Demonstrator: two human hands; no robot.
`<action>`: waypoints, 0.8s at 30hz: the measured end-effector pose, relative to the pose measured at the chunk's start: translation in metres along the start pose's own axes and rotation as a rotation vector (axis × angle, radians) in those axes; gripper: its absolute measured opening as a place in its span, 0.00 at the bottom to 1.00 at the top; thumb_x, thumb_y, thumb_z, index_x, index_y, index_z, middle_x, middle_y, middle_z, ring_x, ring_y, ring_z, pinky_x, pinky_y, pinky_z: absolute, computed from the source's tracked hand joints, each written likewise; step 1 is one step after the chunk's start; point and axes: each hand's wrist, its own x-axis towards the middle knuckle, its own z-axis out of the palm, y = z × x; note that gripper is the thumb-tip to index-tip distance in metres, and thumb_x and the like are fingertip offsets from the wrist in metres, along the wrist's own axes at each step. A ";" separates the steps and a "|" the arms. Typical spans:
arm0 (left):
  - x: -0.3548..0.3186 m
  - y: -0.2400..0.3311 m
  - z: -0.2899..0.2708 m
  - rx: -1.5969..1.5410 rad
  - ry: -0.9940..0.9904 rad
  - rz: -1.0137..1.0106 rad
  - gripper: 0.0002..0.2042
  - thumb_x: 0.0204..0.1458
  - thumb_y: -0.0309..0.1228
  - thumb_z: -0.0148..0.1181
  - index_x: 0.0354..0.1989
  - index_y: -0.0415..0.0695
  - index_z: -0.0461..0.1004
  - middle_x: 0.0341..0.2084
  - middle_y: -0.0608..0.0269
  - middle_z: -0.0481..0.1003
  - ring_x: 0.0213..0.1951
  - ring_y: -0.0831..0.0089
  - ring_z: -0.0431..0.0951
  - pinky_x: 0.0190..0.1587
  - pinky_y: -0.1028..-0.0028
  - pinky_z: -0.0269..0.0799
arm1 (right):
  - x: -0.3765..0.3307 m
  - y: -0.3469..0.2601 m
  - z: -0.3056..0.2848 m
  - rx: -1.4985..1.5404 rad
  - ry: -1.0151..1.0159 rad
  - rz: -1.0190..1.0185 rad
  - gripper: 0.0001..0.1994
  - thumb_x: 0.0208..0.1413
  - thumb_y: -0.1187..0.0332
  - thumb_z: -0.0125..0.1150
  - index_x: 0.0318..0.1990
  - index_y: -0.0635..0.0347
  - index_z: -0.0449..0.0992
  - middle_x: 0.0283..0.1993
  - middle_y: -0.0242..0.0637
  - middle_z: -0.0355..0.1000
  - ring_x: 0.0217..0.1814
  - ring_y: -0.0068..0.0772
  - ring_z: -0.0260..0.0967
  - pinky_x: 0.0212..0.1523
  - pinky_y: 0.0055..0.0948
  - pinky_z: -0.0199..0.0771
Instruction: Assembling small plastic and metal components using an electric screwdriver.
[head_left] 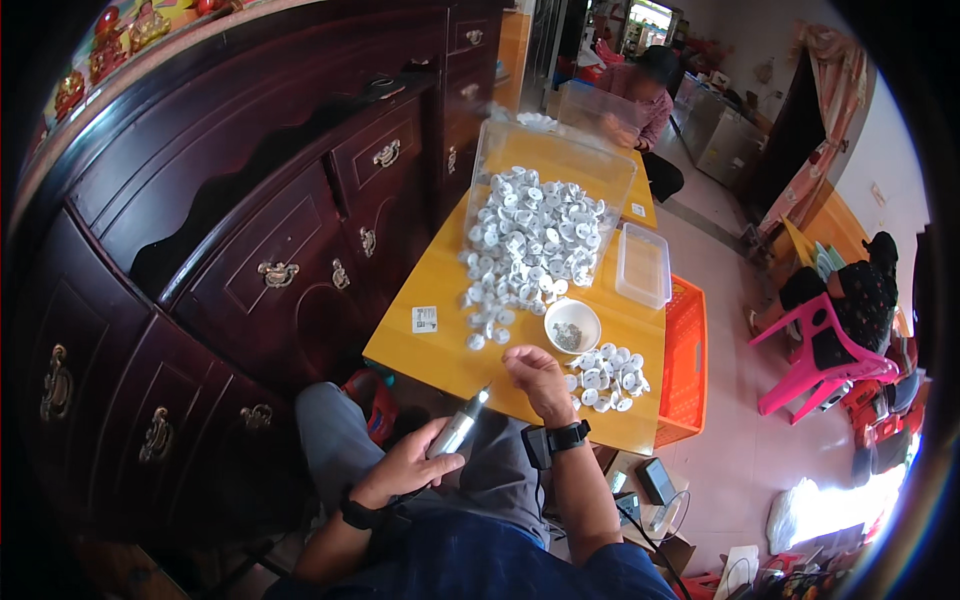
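Observation:
My left hand (412, 466) is closed around a silver pen-shaped electric screwdriver (458, 428), its thin bit pointing up and away from me over the table's near edge. Just right of that tip is my right hand (540, 382), thumb and fingertips pinched together; anything between them is too small to make out. A white bowl (549, 322) with small metal pieces, likely screws, stands just beyond the right hand. To its right lies a group of small round white plastic parts (610, 378). A larger heap of such parts (535, 235) spills from a tipped clear bin (622, 170) toward me.
A clear shallow tray (644, 265) lies on the yellow table (415, 365), with an orange crate (684, 360) against its right side. Dark wooden cabinets (270, 250) stand close on the left. Another person (650, 105) sits at the far end; a pink chair (830, 345) is further right.

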 end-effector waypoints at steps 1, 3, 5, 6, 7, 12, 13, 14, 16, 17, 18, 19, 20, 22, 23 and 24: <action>-0.001 0.000 0.000 0.012 0.005 0.007 0.29 0.59 0.35 0.65 0.65 0.38 0.61 0.31 0.67 0.74 0.23 0.84 0.71 0.25 0.81 0.70 | -0.002 0.002 0.002 -0.027 -0.011 0.044 0.05 0.60 0.73 0.65 0.43 0.56 0.80 0.34 0.22 0.76 0.30 0.12 0.68 0.31 0.15 0.67; -0.002 -0.001 -0.001 0.022 0.015 0.012 0.29 0.59 0.35 0.65 0.65 0.38 0.61 0.31 0.67 0.74 0.23 0.84 0.71 0.26 0.81 0.70 | -0.001 0.007 -0.001 -0.041 -0.046 0.053 0.07 0.60 0.73 0.65 0.45 0.57 0.80 0.36 0.23 0.78 0.31 0.12 0.69 0.33 0.15 0.68; -0.003 -0.003 -0.003 0.039 0.022 0.016 0.30 0.59 0.35 0.65 0.65 0.38 0.61 0.31 0.68 0.74 0.23 0.85 0.71 0.26 0.81 0.70 | 0.001 0.007 0.000 -0.045 -0.091 0.091 0.07 0.59 0.75 0.66 0.45 0.57 0.80 0.37 0.24 0.79 0.34 0.13 0.72 0.34 0.15 0.69; -0.003 -0.002 -0.003 0.037 0.023 0.015 0.30 0.59 0.35 0.65 0.65 0.38 0.61 0.31 0.68 0.74 0.23 0.85 0.71 0.26 0.81 0.70 | 0.001 0.009 -0.002 -0.046 -0.092 0.093 0.07 0.59 0.75 0.66 0.45 0.57 0.80 0.37 0.24 0.79 0.34 0.13 0.72 0.34 0.15 0.69; -0.003 -0.001 -0.003 0.032 0.015 0.006 0.30 0.59 0.33 0.64 0.66 0.37 0.59 0.30 0.68 0.72 0.23 0.84 0.71 0.25 0.81 0.70 | 0.003 0.011 -0.004 -0.021 -0.125 0.084 0.08 0.58 0.75 0.67 0.45 0.57 0.79 0.38 0.26 0.79 0.35 0.14 0.73 0.35 0.15 0.69; -0.002 -0.001 -0.003 0.020 0.011 -0.020 0.30 0.60 0.30 0.64 0.67 0.37 0.58 0.29 0.69 0.70 0.22 0.83 0.70 0.25 0.81 0.69 | 0.007 0.014 -0.008 0.036 -0.214 0.077 0.09 0.57 0.77 0.67 0.44 0.57 0.78 0.40 0.30 0.80 0.38 0.16 0.75 0.36 0.15 0.71; -0.002 -0.001 -0.002 0.023 0.011 -0.018 0.29 0.60 0.30 0.64 0.67 0.37 0.58 0.29 0.68 0.70 0.22 0.83 0.70 0.25 0.81 0.69 | 0.008 0.013 -0.008 0.032 -0.227 0.079 0.09 0.57 0.77 0.67 0.44 0.58 0.78 0.41 0.31 0.81 0.38 0.16 0.75 0.37 0.15 0.71; -0.002 -0.001 -0.002 0.026 0.010 -0.017 0.29 0.60 0.30 0.64 0.67 0.37 0.58 0.29 0.68 0.70 0.22 0.83 0.70 0.25 0.81 0.69 | 0.008 0.012 -0.007 0.028 -0.240 0.082 0.09 0.57 0.78 0.67 0.44 0.58 0.78 0.41 0.32 0.81 0.38 0.16 0.75 0.38 0.15 0.71; -0.002 -0.001 -0.003 0.022 0.011 -0.019 0.29 0.60 0.30 0.64 0.67 0.37 0.59 0.29 0.68 0.70 0.22 0.83 0.70 0.25 0.81 0.69 | 0.007 0.011 -0.006 0.030 -0.257 0.083 0.09 0.57 0.78 0.67 0.45 0.59 0.78 0.41 0.32 0.81 0.39 0.17 0.76 0.38 0.15 0.71; -0.001 -0.001 -0.003 0.020 0.010 -0.018 0.29 0.60 0.30 0.64 0.66 0.37 0.59 0.29 0.69 0.70 0.23 0.83 0.71 0.25 0.81 0.69 | 0.007 0.010 -0.006 0.032 -0.274 0.082 0.09 0.57 0.78 0.66 0.45 0.59 0.78 0.41 0.33 0.81 0.40 0.17 0.76 0.39 0.15 0.72; -0.001 -0.002 -0.003 0.019 0.010 -0.020 0.29 0.60 0.30 0.64 0.66 0.37 0.59 0.29 0.69 0.70 0.23 0.83 0.71 0.25 0.81 0.69 | 0.007 0.010 -0.006 0.032 -0.273 0.085 0.09 0.57 0.78 0.66 0.45 0.59 0.78 0.41 0.33 0.81 0.40 0.17 0.76 0.39 0.15 0.72; 0.000 -0.003 -0.003 0.019 0.007 -0.023 0.29 0.60 0.30 0.64 0.66 0.37 0.59 0.29 0.69 0.69 0.23 0.83 0.71 0.25 0.81 0.69 | 0.007 0.010 -0.006 0.016 -0.285 0.079 0.09 0.57 0.78 0.66 0.45 0.59 0.78 0.41 0.33 0.81 0.41 0.17 0.76 0.39 0.15 0.72; 0.001 -0.004 -0.004 0.020 0.003 -0.027 0.29 0.60 0.30 0.64 0.66 0.37 0.59 0.29 0.69 0.69 0.23 0.83 0.71 0.25 0.81 0.69 | 0.007 0.009 -0.006 0.000 -0.296 0.073 0.09 0.57 0.78 0.66 0.45 0.60 0.78 0.41 0.33 0.81 0.42 0.18 0.76 0.39 0.16 0.72; 0.001 -0.004 -0.004 0.023 0.001 -0.029 0.29 0.60 0.30 0.63 0.67 0.37 0.59 0.30 0.69 0.69 0.23 0.83 0.71 0.25 0.81 0.69 | 0.008 0.010 -0.007 0.011 -0.321 0.090 0.09 0.57 0.78 0.66 0.45 0.60 0.78 0.41 0.34 0.81 0.42 0.19 0.77 0.40 0.16 0.73; 0.001 -0.004 -0.004 0.026 -0.002 -0.029 0.29 0.60 0.30 0.63 0.67 0.37 0.59 0.30 0.69 0.69 0.23 0.84 0.70 0.25 0.81 0.69 | 0.009 0.009 -0.008 0.022 -0.346 0.105 0.09 0.57 0.78 0.66 0.44 0.60 0.78 0.41 0.34 0.81 0.43 0.19 0.77 0.41 0.17 0.73; 0.001 -0.004 -0.004 0.025 -0.001 -0.031 0.29 0.60 0.30 0.63 0.67 0.37 0.59 0.30 0.69 0.69 0.23 0.84 0.70 0.25 0.81 0.69 | 0.009 0.008 -0.007 0.023 -0.346 0.107 0.09 0.57 0.78 0.66 0.44 0.60 0.78 0.41 0.34 0.81 0.43 0.19 0.77 0.41 0.17 0.73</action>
